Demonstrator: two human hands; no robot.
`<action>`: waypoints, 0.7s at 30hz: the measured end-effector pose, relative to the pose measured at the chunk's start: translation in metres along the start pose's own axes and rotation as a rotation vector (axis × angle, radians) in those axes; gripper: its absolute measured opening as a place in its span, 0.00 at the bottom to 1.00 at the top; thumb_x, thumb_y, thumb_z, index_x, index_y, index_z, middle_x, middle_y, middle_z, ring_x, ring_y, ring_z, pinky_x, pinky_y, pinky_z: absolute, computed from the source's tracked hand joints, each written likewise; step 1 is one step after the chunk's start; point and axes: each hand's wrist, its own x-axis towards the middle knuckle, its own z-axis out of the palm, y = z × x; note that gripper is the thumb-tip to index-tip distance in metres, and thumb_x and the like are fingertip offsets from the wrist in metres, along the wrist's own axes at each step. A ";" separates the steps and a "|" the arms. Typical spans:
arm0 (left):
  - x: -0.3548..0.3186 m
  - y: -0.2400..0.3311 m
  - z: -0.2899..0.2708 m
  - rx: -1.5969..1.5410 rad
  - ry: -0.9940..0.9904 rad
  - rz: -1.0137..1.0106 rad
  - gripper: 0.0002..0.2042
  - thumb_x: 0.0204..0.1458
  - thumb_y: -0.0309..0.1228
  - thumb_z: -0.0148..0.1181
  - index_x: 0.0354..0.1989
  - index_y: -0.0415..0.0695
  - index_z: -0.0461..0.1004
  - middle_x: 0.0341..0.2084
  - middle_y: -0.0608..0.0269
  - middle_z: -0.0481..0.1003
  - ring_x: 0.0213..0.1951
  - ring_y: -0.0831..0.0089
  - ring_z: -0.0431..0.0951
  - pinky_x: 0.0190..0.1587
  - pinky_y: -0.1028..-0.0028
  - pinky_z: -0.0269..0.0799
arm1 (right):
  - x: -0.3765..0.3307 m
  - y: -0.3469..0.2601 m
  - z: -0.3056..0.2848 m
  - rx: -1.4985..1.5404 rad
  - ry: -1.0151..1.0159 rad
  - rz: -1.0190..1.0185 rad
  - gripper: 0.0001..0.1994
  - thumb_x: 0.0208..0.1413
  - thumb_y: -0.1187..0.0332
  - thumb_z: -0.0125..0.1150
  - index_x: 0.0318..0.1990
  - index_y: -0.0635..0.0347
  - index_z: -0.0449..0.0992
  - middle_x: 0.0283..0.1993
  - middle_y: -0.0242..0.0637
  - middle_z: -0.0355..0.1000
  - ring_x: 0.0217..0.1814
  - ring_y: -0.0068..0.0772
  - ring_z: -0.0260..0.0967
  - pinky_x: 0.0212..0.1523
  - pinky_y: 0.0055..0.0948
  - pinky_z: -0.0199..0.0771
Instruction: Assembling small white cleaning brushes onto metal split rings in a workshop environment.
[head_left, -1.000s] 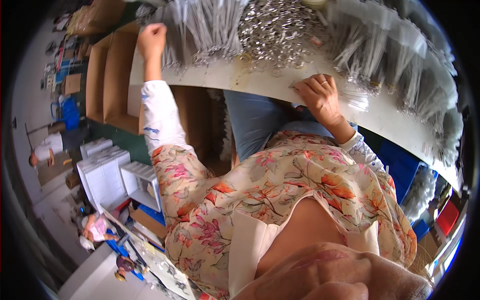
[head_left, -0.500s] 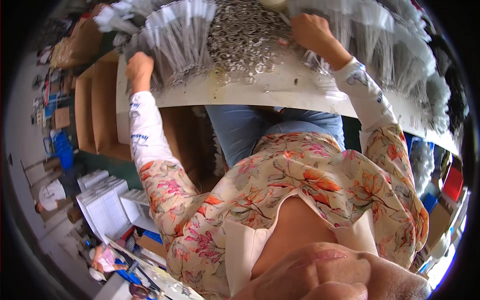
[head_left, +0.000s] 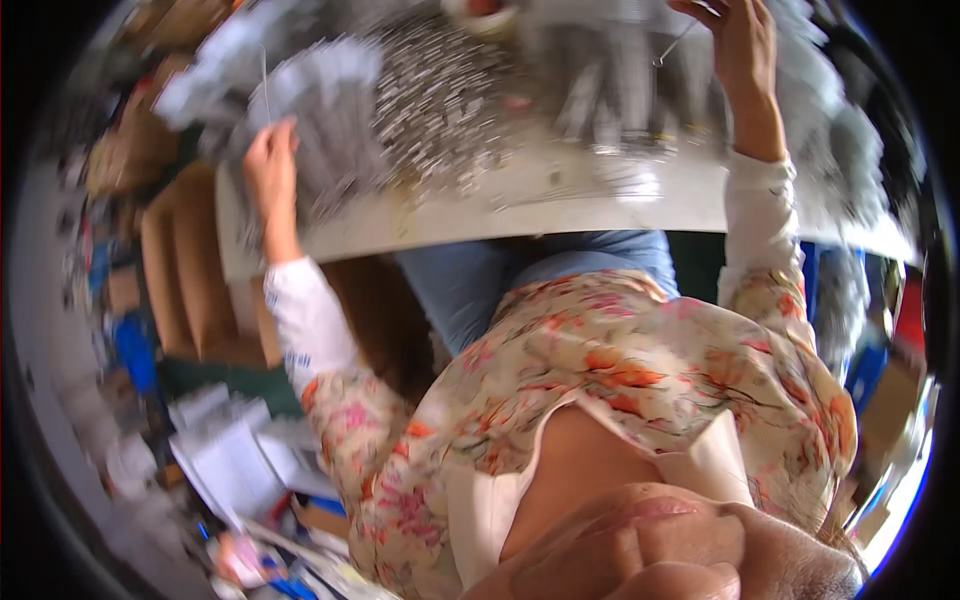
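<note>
My left grip (head_left: 268, 165) pinches 1 thin metal wire (head_left: 264, 85) upright, clear of the grey wire bundles (head_left: 330, 130); my right grip (head_left: 738, 45) pinches another wire (head_left: 676, 44) above the white tabletop (head_left: 560, 200).

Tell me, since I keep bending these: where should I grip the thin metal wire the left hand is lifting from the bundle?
Probably low on the shaft, pinched from the side where the left hand meets the thin wire: it stands nearly upright, free above the grey bundle.
</note>
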 end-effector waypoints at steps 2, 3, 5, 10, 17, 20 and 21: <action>-0.003 0.006 0.018 0.395 -0.068 0.113 0.14 0.50 0.40 0.58 0.33 0.40 0.77 0.28 0.53 0.78 0.31 0.64 0.80 0.35 0.70 0.71 | 0.010 0.006 -0.040 -0.057 0.142 0.066 0.12 0.60 0.59 0.49 0.32 0.57 0.69 0.24 0.30 0.65 0.20 0.20 0.63 0.21 0.21 0.67; 0.003 -0.028 0.007 0.350 -0.018 0.168 0.13 0.49 0.39 0.59 0.33 0.41 0.77 0.27 0.53 0.78 0.31 0.64 0.79 0.35 0.71 0.71 | 0.012 0.008 -0.046 -0.121 0.145 0.015 0.11 0.60 0.60 0.49 0.32 0.57 0.70 0.23 0.28 0.64 0.22 0.16 0.60 0.22 0.17 0.61; 0.018 -0.046 0.008 0.264 -0.083 0.138 0.12 0.48 0.36 0.59 0.30 0.39 0.76 0.26 0.53 0.78 0.31 0.64 0.79 0.36 0.71 0.72 | 0.020 0.019 -0.098 -0.652 -0.030 -0.407 0.10 0.56 0.65 0.49 0.33 0.62 0.74 0.25 0.27 0.67 0.27 0.22 0.60 0.28 0.26 0.62; 0.018 0.002 0.012 0.450 -0.135 0.118 0.11 0.47 0.34 0.56 0.29 0.36 0.73 0.22 0.56 0.76 0.24 0.67 0.75 0.32 0.71 0.69 | -0.001 0.029 -0.136 -1.101 0.059 0.000 0.11 0.45 0.63 0.60 0.31 0.62 0.78 0.21 0.42 0.72 0.22 0.32 0.69 0.27 0.33 0.68; 0.054 -0.008 0.024 -0.006 0.173 0.268 0.09 0.53 0.29 0.50 0.35 0.35 0.71 0.29 0.57 0.77 0.31 0.70 0.74 0.39 0.73 0.68 | 0.014 0.058 -0.141 -1.093 -0.037 0.110 0.11 0.40 0.62 0.62 0.26 0.60 0.80 0.21 0.44 0.74 0.21 0.34 0.73 0.29 0.33 0.73; 0.051 0.031 0.010 -0.129 0.367 0.140 0.11 0.57 0.30 0.49 0.41 0.35 0.71 0.31 0.59 0.77 0.33 0.74 0.74 0.33 0.78 0.67 | 0.026 0.055 -0.153 -1.007 0.084 -0.029 0.12 0.42 0.62 0.61 0.28 0.62 0.79 0.23 0.42 0.74 0.24 0.30 0.71 0.29 0.31 0.71; 0.055 0.030 0.003 -0.194 0.420 0.174 0.12 0.57 0.30 0.49 0.46 0.37 0.71 0.33 0.62 0.76 0.31 0.78 0.72 0.28 0.82 0.64 | 0.033 0.042 -0.156 -0.971 0.190 -0.158 0.12 0.44 0.62 0.60 0.29 0.62 0.79 0.23 0.41 0.74 0.25 0.29 0.70 0.28 0.30 0.70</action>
